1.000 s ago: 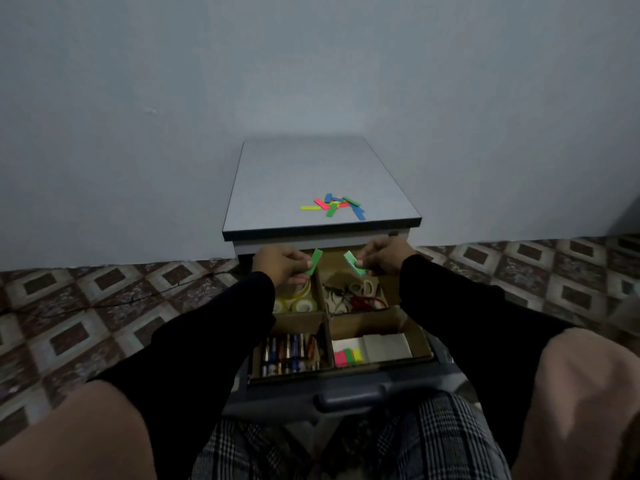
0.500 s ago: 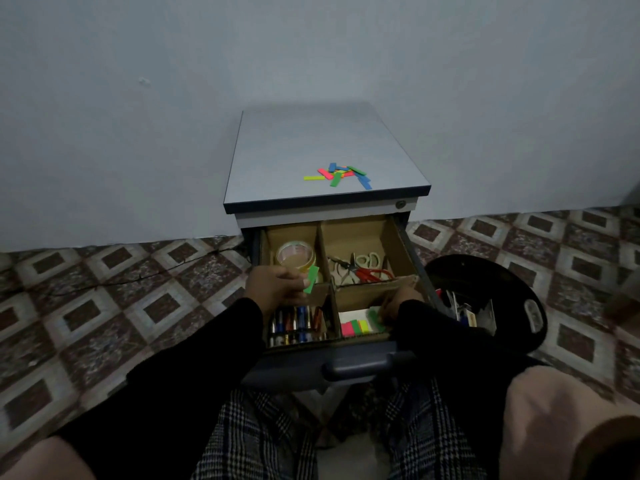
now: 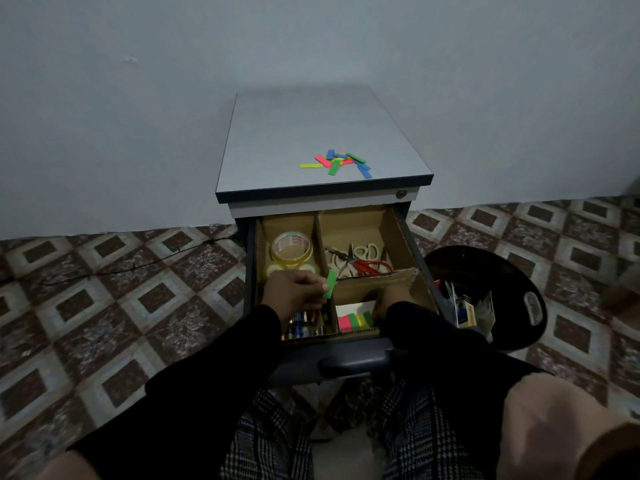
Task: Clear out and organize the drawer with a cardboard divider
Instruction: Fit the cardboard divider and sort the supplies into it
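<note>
Tape rolls, round and glossy, sit in the far left cardboard cell of the drawer. My left hand pinches a flat green strip above the divider. My right hand reaches into the near right cell beside bright sticky notes; its grip I cannot tell.

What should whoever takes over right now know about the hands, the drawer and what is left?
Left hand: pinches a green strip above the drawer.
Right hand: down in the front right section by the sticky notes; its grip is hidden.
Done: cardboard divider is in; tape back left, scissors back right, batteries front left.
Left: put the held strip in with the notes, then collect the loose strips on the cabinet top.
</note>
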Demonstrator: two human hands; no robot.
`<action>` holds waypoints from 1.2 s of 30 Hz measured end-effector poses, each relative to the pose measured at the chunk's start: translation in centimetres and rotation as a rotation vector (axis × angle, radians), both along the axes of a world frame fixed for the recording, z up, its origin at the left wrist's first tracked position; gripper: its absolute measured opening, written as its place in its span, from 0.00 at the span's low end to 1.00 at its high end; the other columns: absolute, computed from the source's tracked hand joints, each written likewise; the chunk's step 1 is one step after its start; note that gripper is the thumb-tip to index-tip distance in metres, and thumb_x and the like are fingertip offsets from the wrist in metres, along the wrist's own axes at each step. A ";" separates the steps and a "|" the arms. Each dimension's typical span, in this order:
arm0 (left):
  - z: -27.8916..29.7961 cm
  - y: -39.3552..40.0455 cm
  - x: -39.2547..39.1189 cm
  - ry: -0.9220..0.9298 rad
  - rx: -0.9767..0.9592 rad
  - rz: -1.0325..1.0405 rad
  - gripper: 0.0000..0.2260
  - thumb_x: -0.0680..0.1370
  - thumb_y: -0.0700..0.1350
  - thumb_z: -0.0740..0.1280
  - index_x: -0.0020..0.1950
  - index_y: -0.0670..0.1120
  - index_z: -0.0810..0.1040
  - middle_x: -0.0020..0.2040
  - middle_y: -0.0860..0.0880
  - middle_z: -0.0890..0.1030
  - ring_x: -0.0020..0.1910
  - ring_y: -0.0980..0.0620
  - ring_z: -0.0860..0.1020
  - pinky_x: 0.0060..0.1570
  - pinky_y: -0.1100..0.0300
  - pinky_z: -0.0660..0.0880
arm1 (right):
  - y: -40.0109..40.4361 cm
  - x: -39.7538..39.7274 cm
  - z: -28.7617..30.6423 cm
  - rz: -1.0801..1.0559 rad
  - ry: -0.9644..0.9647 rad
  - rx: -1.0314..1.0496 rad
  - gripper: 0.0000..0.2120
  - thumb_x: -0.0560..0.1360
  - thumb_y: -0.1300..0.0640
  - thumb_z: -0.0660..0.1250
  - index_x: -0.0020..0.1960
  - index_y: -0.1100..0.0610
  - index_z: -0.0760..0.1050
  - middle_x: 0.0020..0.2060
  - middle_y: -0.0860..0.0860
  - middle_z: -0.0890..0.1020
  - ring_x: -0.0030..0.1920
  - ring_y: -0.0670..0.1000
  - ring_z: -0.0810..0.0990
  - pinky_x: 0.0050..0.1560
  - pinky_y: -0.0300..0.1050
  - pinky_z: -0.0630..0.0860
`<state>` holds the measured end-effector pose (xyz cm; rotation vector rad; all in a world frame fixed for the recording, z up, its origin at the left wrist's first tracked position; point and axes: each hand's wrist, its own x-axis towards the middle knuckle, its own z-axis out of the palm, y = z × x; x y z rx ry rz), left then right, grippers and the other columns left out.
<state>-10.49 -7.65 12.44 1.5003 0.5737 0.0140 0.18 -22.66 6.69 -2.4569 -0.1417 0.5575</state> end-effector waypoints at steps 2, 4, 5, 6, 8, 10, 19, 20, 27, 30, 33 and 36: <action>-0.1 -0.5 0.0 0.003 -0.006 -0.013 0.04 0.74 0.33 0.69 0.40 0.40 0.78 0.37 0.45 0.79 0.30 0.54 0.79 0.32 0.67 0.78 | -0.6 0.0 0.8 -0.063 0.143 -0.001 0.18 0.78 0.65 0.59 0.67 0.59 0.72 0.64 0.56 0.75 0.59 0.52 0.76 0.61 0.35 0.72; -0.1 -0.9 0.0 0.010 -0.031 -0.005 0.04 0.74 0.33 0.68 0.40 0.40 0.78 0.38 0.45 0.79 0.29 0.54 0.79 0.31 0.67 0.78 | -0.9 -0.1 1.7 0.031 0.154 -0.074 0.15 0.76 0.63 0.63 0.61 0.56 0.78 0.59 0.56 0.78 0.59 0.56 0.77 0.63 0.46 0.73; -0.1 -1.0 0.0 0.010 -0.048 0.007 0.04 0.74 0.33 0.68 0.41 0.40 0.77 0.38 0.45 0.79 0.29 0.54 0.79 0.30 0.67 0.78 | -0.9 -0.2 2.3 0.029 0.169 -0.027 0.10 0.76 0.63 0.62 0.54 0.57 0.80 0.54 0.58 0.80 0.54 0.56 0.80 0.59 0.49 0.77; 0.0 -1.2 0.0 0.007 -0.067 0.019 0.04 0.74 0.32 0.68 0.41 0.39 0.77 0.37 0.45 0.79 0.28 0.55 0.80 0.30 0.68 0.78 | -1.1 -0.4 2.8 0.007 0.178 0.070 0.07 0.77 0.64 0.63 0.45 0.58 0.79 0.48 0.59 0.81 0.45 0.55 0.82 0.52 0.49 0.80; 0.0 -1.4 0.1 -0.005 -0.100 0.045 0.04 0.74 0.32 0.68 0.41 0.39 0.77 0.36 0.45 0.79 0.26 0.56 0.80 0.29 0.68 0.77 | -1.0 -0.7 3.7 -0.145 0.287 0.449 0.09 0.75 0.68 0.64 0.37 0.60 0.73 0.36 0.58 0.78 0.27 0.48 0.79 0.33 0.41 0.81; 0.0 -1.7 0.3 -0.011 -0.123 0.068 0.04 0.73 0.32 0.68 0.40 0.39 0.77 0.34 0.45 0.79 0.26 0.55 0.80 0.30 0.67 0.78 | -1.0 -1.4 4.6 -0.162 0.352 0.693 0.08 0.73 0.70 0.67 0.37 0.61 0.73 0.32 0.55 0.76 0.26 0.46 0.76 0.26 0.34 0.76; 0.0 -3.2 1.0 -0.026 -0.126 0.053 0.01 0.74 0.34 0.69 0.43 0.39 0.79 0.35 0.43 0.80 0.28 0.54 0.80 0.32 0.66 0.79 | -0.5 -2.3 5.6 -0.146 0.390 0.863 0.09 0.71 0.72 0.67 0.36 0.62 0.73 0.30 0.55 0.76 0.23 0.44 0.76 0.27 0.34 0.76; 0.0 -3.2 1.1 -0.025 -0.119 0.046 0.01 0.74 0.36 0.69 0.43 0.39 0.79 0.36 0.43 0.80 0.29 0.53 0.79 0.32 0.66 0.78 | -0.6 -2.1 5.7 -0.142 0.378 0.837 0.09 0.71 0.72 0.67 0.36 0.62 0.73 0.30 0.55 0.76 0.23 0.44 0.76 0.26 0.34 0.75; -2.9 -0.1 -0.7 -0.074 0.585 0.042 0.07 0.75 0.42 0.69 0.53 0.43 0.80 0.46 0.47 0.81 0.47 0.52 0.79 0.48 0.62 0.74 | -2.8 0.5 3.2 -0.143 0.274 0.294 0.11 0.73 0.71 0.66 0.34 0.62 0.73 0.31 0.57 0.78 0.28 0.53 0.77 0.30 0.43 0.79; -4.2 1.3 -2.2 -0.036 0.811 -0.026 0.12 0.76 0.41 0.68 0.59 0.41 0.78 0.55 0.44 0.80 0.56 0.48 0.77 0.56 0.58 0.73 | -2.8 1.1 1.3 -0.103 0.224 0.051 0.07 0.73 0.65 0.67 0.36 0.60 0.78 0.41 0.61 0.83 0.43 0.60 0.83 0.47 0.56 0.81; -4.5 1.7 -2.4 -0.084 0.917 -0.087 0.12 0.76 0.41 0.68 0.59 0.41 0.78 0.56 0.43 0.79 0.56 0.46 0.77 0.57 0.55 0.73 | -2.2 1.0 0.8 -0.016 0.145 -0.119 0.10 0.74 0.60 0.66 0.53 0.62 0.80 0.52 0.60 0.82 0.53 0.58 0.81 0.56 0.54 0.78; -4.8 1.6 -2.4 -0.076 0.978 -0.169 0.13 0.77 0.42 0.67 0.60 0.43 0.78 0.55 0.44 0.79 0.55 0.46 0.77 0.56 0.56 0.72 | -2.1 0.4 1.6 -0.012 0.094 -0.151 0.14 0.75 0.60 0.64 0.59 0.60 0.78 0.54 0.57 0.81 0.56 0.56 0.80 0.60 0.49 0.76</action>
